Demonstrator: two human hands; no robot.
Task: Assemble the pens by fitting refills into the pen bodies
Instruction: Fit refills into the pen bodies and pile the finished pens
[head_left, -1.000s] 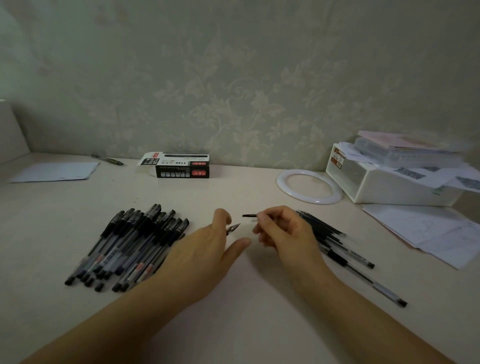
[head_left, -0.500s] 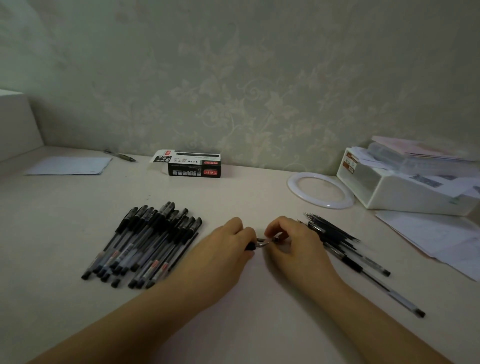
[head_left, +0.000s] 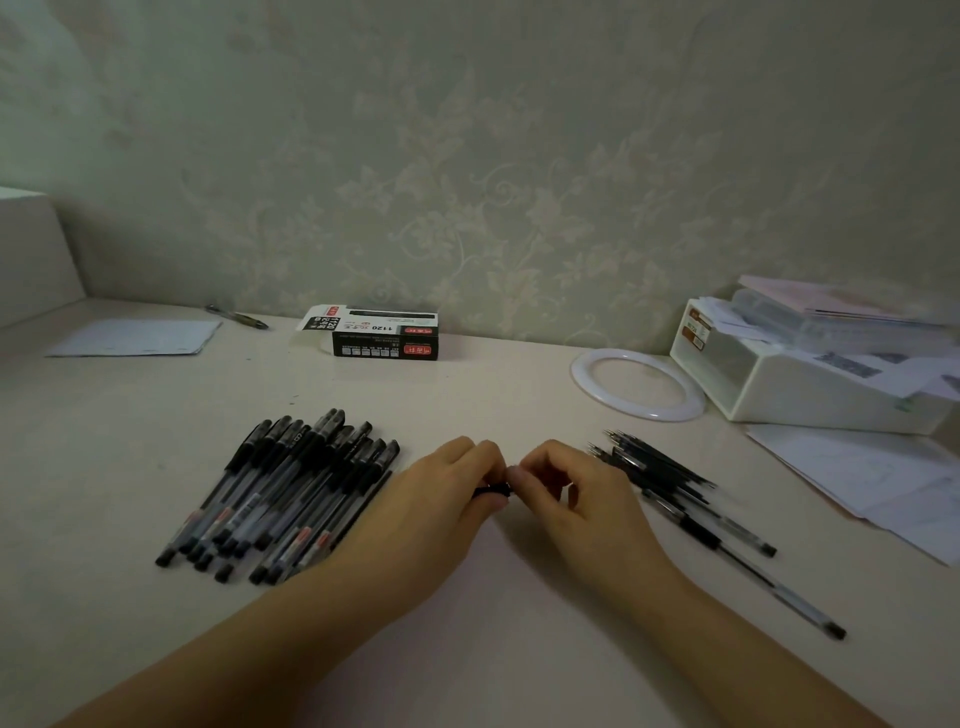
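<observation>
Both hands have closed together since a second ago, when a metal tip and a thin dark piece were held apart: now the left hand (head_left: 441, 499) and right hand (head_left: 566, 486) meet fingertip to fingertip near the middle of the table (head_left: 498, 649), each pinching an end of a small dark pen part (head_left: 492, 489), most of it hidden by fingers. My reading is that the tip is being pushed or screwed on, finishing one pen; whether it is seated I cannot tell. To the left lies a pile of capped pens (head_left: 280, 493), seemingly finished, and to the right a bundle of refills (head_left: 654, 465) with two more pens (head_left: 737, 556) toward the right edge. Along the back edge sit a pen box (head_left: 387, 338), a white ring (head_left: 638, 384), a white bin (head_left: 795, 384) heaped with papers, a sheet of paper (head_left: 135, 338) and a lone pen (head_left: 236, 316), below pale floral wallpaper (head_left: 467, 182).
</observation>
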